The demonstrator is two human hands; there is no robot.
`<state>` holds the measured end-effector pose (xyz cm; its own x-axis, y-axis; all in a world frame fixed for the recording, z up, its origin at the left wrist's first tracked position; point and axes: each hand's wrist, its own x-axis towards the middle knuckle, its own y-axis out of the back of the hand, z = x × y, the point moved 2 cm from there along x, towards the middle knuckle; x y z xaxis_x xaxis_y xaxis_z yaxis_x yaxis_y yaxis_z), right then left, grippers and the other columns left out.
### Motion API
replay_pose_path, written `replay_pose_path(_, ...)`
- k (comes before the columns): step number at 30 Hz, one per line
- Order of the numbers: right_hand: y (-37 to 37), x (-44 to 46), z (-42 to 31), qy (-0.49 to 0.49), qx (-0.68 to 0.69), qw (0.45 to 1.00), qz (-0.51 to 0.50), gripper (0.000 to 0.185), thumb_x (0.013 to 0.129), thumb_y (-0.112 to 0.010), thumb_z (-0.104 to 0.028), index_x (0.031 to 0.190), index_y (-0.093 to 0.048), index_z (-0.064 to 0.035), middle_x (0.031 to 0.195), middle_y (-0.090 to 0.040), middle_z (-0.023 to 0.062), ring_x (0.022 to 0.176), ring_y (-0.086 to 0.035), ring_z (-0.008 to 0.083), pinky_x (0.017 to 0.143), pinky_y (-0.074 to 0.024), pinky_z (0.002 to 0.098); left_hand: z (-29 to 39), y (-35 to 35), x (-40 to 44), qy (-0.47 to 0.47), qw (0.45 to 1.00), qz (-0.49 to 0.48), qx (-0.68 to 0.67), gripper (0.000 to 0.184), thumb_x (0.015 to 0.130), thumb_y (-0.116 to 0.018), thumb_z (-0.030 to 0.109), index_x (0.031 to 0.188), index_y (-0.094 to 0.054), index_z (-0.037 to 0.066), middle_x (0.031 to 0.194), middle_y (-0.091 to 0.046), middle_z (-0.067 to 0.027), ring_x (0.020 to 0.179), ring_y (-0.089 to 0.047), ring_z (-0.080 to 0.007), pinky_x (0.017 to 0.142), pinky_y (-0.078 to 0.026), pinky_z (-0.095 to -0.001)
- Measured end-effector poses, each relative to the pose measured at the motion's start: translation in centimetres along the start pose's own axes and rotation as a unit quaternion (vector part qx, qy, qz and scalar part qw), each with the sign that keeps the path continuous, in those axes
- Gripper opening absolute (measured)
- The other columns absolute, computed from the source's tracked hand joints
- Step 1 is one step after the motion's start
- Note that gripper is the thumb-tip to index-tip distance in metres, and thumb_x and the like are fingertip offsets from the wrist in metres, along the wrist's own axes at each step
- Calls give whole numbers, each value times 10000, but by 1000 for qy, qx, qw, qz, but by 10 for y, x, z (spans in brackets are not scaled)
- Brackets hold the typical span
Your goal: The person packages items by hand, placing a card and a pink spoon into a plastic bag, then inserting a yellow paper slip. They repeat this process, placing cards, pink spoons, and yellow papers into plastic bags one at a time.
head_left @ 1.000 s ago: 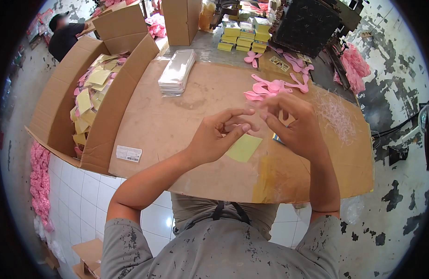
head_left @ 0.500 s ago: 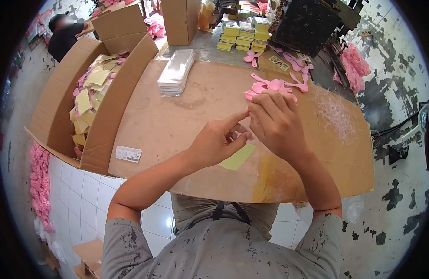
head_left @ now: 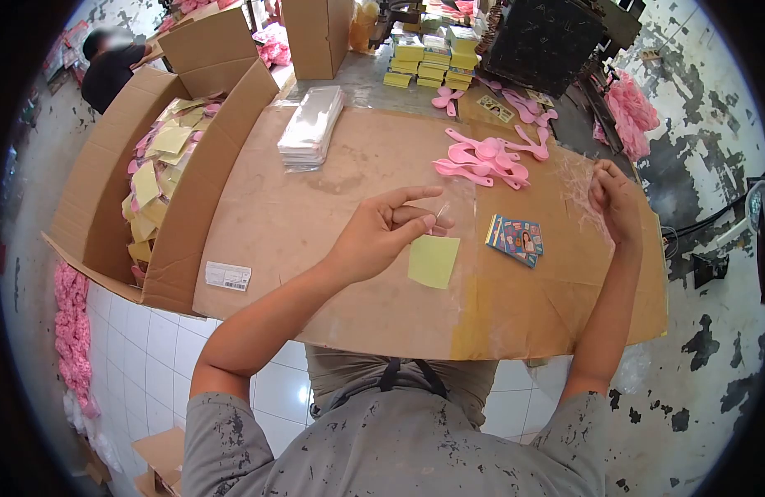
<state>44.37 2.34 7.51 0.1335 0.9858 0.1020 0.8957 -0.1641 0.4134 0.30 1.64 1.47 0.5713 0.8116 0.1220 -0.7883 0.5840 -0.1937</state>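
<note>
My left hand (head_left: 382,236) pinches a small clear bag; a yellow-green card (head_left: 434,262) shows just below the fingertips, perhaps inside the bag. Off to the right, my right hand (head_left: 616,199) has its fingers closed beside the heap of thin clear strips (head_left: 583,195); what it holds, if anything, is too small to tell. Between the hands lies a small stack of blue printed cards (head_left: 516,238). Beyond the cards is a pile of pink spoons (head_left: 486,157).
An open carton (head_left: 92,207) of bagged yellow cards stands left. Clear bags (head_left: 310,128) lie stacked on the cardboard table cover (head_left: 349,319). Card stacks (head_left: 432,56) and a black machine (head_left: 540,41) stand behind. A person (head_left: 109,70) is at the far left.
My right hand has moved away from my left hand to the right, over by the clear strips, uncovering the blue cards. My left hand stays near its place, and the yellow-green card has turned slightly.
</note>
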Motion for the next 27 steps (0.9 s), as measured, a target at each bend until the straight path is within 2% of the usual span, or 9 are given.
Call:
replay_pose_path(1,7,2,5,-11,-10,999,52,223,1032,-533,-74,1239,-604,-34,988,-704,106,927,-710,229,855,-551,357,-1,0,0,1,1000,1,-1,462,1068,-613,115,1499,-505,-8,1182,-763,-172,1121,-729,-197,959,-579,-323)
replay_pose_path(3,10,-5,12,57,-219,967,116,315,972,-567,-35,1285,-603,-39,1075,-690,140,1031,-671,284,927,-516,405,-1,-1,1,5,1000,1,0,452,1072,-608,127,1491,-511,-14,1220,-751,-181,1146,-724,-206,965,-582,-335)
replay_pose_path(7,-18,-35,3,178,-591,756,217,533,852,-635,43,1375,-600,-50,1250,-663,207,1240,-593,394,1071,-446,501,1,-4,1,32,999,20,-7,434,1085,-596,169,1475,-530,-11,1242,-740,-189,1140,-726,-208,964,-588,-354)
replay_pose_path(9,-52,-40,-28,238,-417,861,168,458,897,-664,-18,1351,-639,-70,1202,-686,167,1173,-636,336,1009,-486,463,2,-4,1,31,999,21,12,427,1090,-593,190,1463,-541,-11,1240,-739,-195,1134,-727,-208,965,-591,-360)
replay_pose_path(12,-120,-57,-58,177,-165,970,-23,351,945,-720,-127,1286,-678,-53,1107,-705,98,1053,-664,207,896,-517,362,-4,-4,3,14,999,32,20,407,1090,-597,198,1434,-566,-18,1243,-738,-185,1135,-725,-215,972,-592,-365)
replay_pose_path(15,-176,-73,-70,201,-13,965,-170,335,957,-746,-150,1256,-683,-12,1041,-716,72,959,-676,141,812,-518,288,-18,-3,4,-22,999,34,1,354,1090,-597,186,1371,-617,-28,1235,-740,-159,1129,-721,-214,981,-594,-368)
replay_pose_path(18,-199,-68,-58,91,67,967,-228,313,970,-733,-108,1248,-672,23,1039,-727,69,910,-681,112,777,-525,264,-15,-2,4,-26,999,27,32,313,1085,-605,167,1314,-656,-39,1210,-741,-137,1118,-716,-208,991,-595,-372)
replay_pose_path(21,-199,-61,-54,82,154,960,-217,270,985,-711,-66,1233,-674,35,1053,-730,56,906,-690,94,791,-544,251,-6,-6,3,-9,999,41,-7,291,1079,-613,153,1284,-674,-45,1181,-743,-136,1104,-715,-199,995,-597,-370)
replay_pose_path(27,-188,-60,-48,45,122,969,-209,226,987,-712,-48,1199,-698,30,1065,-727,59,961,-700,103,820,-568,263,-15,-2,4,-23,998,46,18,278,1058,-644,135,1249,-706,-57,1122,-758,-112,1021,-720,-147,926,-620,-302)
